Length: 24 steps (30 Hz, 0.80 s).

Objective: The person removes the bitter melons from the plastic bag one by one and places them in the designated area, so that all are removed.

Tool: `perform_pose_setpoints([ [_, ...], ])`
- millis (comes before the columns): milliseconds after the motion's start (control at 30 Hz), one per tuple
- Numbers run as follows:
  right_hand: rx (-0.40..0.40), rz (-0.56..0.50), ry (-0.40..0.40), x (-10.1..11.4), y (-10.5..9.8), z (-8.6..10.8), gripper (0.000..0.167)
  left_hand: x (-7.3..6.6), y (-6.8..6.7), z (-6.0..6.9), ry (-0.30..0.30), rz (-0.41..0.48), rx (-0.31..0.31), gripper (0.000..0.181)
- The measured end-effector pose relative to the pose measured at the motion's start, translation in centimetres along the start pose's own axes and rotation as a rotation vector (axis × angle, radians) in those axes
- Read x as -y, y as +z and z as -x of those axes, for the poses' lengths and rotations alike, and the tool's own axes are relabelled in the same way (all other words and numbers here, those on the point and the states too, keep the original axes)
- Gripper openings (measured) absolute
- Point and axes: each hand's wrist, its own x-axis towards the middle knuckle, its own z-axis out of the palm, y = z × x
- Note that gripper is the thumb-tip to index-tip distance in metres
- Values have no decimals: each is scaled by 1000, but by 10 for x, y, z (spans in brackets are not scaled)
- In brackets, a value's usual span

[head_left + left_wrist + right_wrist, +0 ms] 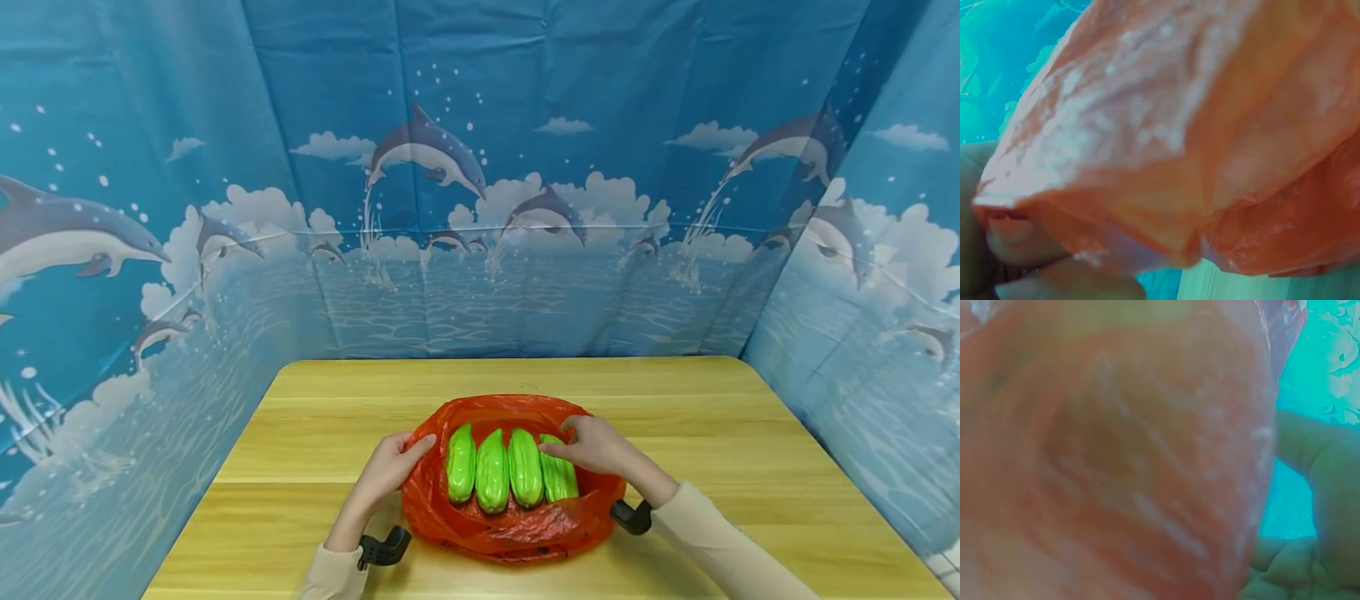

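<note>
Several glossy green ridged gourd-like vegetables [491,471] lie side by side in a red plastic bag [525,533], its mouth spread wide. At the bag's left rim my left hand [390,467] grips the plastic; the left wrist view has its curled fingers [1016,237] at the crumpled bag [1147,150]. My right hand [592,446] reaches over the right rim. Its thumb lies across the upper part of the rightmost vegetable [558,479], with another fingertip apart beyond it. In the right wrist view the bag [1147,475] hides the fingertips, so their hold is unclear.
The bag rests near the front middle of a yellow wood-grain table [337,392]. A blue dolphin-print curtain [480,292] stands behind the table and along both sides. Each wrist carries a black camera mount [386,547].
</note>
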Motion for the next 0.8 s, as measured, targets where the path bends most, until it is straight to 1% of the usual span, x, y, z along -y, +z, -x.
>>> perform_pose_setpoints([
  [167, -1, 18, 26, -1, 2, 0, 60, -1, 0, 0, 1, -1, 3, 45],
  [333, 9, 58, 42, -2, 3, 0, 64, -2, 0, 1, 2, -3, 1, 45],
  [533, 28, 86, 30, -2, 6, 1, 70, -1, 1, 0, -7, 9, 0, 44],
  [800, 3, 103, 13, 0, 8, 3, 71, -2, 1, 0, 5, 29, 6, 40],
])
